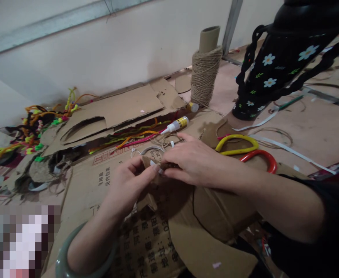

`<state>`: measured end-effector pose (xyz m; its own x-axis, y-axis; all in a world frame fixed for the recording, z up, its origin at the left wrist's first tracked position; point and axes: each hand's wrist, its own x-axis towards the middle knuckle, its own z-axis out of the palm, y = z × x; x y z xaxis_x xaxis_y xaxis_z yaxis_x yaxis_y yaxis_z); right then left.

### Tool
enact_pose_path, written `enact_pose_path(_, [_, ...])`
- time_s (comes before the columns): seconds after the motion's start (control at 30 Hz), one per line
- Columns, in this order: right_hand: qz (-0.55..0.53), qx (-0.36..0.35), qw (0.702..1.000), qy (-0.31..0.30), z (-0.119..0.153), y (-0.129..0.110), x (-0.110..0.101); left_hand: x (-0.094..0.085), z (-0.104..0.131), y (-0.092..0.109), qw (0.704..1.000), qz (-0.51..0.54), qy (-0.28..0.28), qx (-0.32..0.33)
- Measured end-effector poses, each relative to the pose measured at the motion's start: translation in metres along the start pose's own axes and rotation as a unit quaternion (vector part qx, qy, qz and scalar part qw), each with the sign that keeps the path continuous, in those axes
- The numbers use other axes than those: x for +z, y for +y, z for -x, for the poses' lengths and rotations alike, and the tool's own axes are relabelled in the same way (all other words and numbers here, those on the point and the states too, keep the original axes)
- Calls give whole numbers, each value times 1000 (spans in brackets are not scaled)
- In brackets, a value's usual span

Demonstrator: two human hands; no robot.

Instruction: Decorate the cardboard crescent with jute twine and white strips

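Above a printed cardboard sheet (85, 193), my left hand (134, 175) pinches a small piece of brown cardboard (147, 160) between thumb and fingers. Close against it, my right hand (189, 160) has its fingers closed on the same bit of material. A white strip shows by my left thumb; exactly what my right fingertips grip is mostly hidden. Just beyond my hands lies a small glue bottle (178, 124) with a yellow label and white nozzle. Scissors with a yellow handle loop (237, 143) and a red handle loop (272, 160) lie by my right forearm.
A twine spool (205, 73) stands at the back, with a black flowered tumbler (270, 77) to its right. Colourful pipe cleaners (39, 123) are heaped at left. Cut cardboard (123, 106) lies along the wall, and a curved cardboard piece (209, 243) is at front.
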<state>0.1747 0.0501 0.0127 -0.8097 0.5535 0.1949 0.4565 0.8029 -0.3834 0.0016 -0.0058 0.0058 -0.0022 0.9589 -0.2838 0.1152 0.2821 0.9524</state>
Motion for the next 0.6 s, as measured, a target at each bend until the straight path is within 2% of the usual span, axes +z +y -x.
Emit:
enact_pose_path(0.07, [-14, -5, 1000, 14, 0, 3, -2, -2, 0, 2, 1000, 19, -14, -1])
enact_pose_path(0.2, [-25, 2, 999, 22, -1, 7, -6, -8, -4, -1, 998, 32, -32, 39])
enact_pose_path(0.4, [-18, 10, 1000, 22, 0, 9, -8, -9, -3, -1, 997, 38, -62, 31])
enact_pose_path(0.6, [-22, 1, 999, 34, -1, 9, -4, -2, 0, -1, 999, 3, -47, -4])
